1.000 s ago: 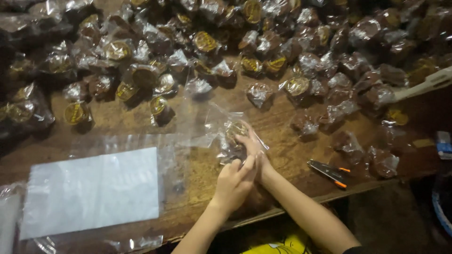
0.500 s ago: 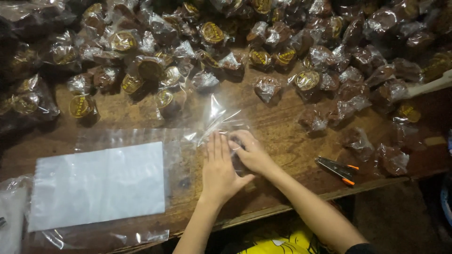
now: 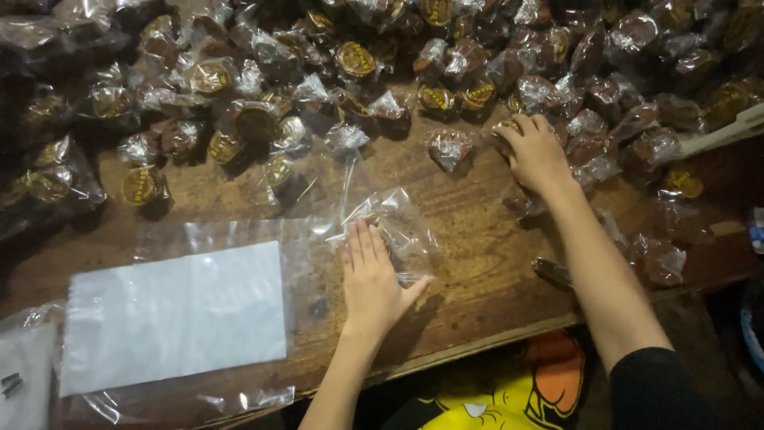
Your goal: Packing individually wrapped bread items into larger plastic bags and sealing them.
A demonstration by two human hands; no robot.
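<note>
Our left hand (image 3: 371,275) lies flat, palm down, with the fingers straight and close together and the thumb spread out to the right side. Its forearm comes up bare from the lower edge. Our right hand (image 3: 535,155) is stretched far forward, palm down, fingers curled downward. The right arm is extended, with a dark sleeve near the elbow.
</note>
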